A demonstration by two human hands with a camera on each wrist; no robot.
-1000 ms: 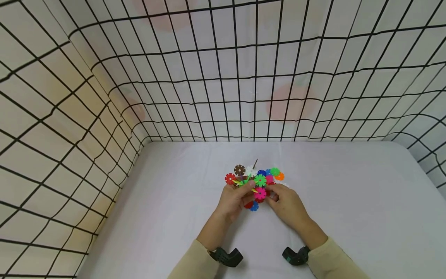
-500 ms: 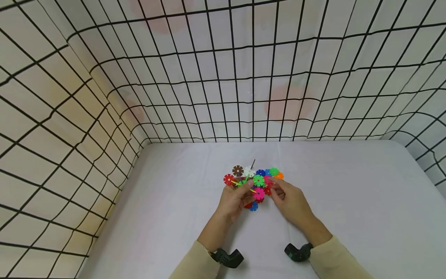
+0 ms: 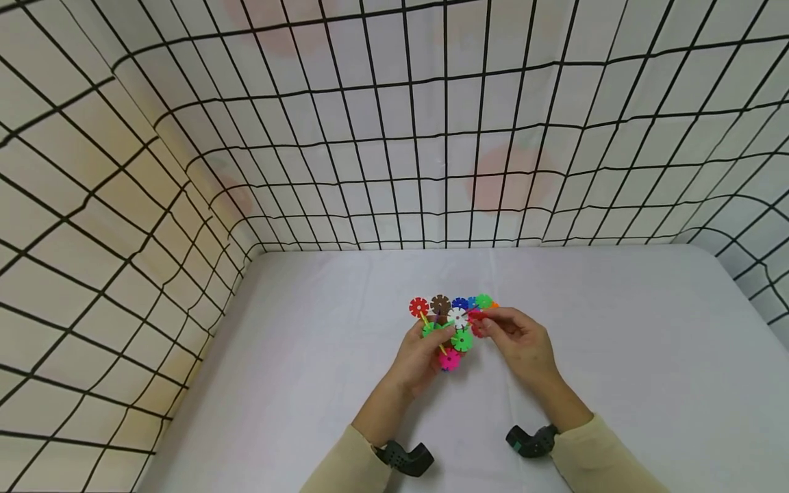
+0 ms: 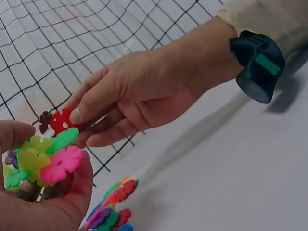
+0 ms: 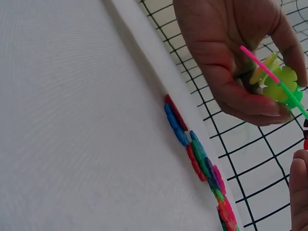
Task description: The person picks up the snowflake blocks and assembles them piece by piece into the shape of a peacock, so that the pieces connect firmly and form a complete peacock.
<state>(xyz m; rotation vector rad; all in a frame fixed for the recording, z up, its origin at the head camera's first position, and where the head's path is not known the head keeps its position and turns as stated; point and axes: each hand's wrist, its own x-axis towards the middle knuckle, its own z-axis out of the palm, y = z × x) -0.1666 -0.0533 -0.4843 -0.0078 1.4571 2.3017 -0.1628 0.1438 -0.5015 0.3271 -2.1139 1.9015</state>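
My left hand (image 3: 414, 359) grips a cluster of notched, flower-shaped plastic discs joined together. It includes a pink disc (image 4: 61, 164), a yellow disc (image 4: 32, 159), a green disc (image 3: 461, 340) and a white disc (image 3: 457, 318). Thumb and fingers wrap the cluster from the lower left. Opposite it, my right hand (image 3: 524, 346) pinches a red disc (image 4: 61, 120) between thumb and index finger, close to the cluster's edge. Whether the red disc touches the cluster cannot be told. In the right wrist view, only the tips of my right fingers (image 5: 299, 187) show.
Loose discs (image 4: 127, 189) in several colours lie on the white tabletop (image 3: 616, 356) beneath and behind the hands. A black wire grid (image 3: 382, 144) backed by white cloth rises at the back and sides. Each wrist wears a dark camera mount (image 3: 403, 459).
My left hand has turned the cluster, so its discs face differently and its pink disc sits lower. My right hand has come away from the loose discs with a red disc pinched.
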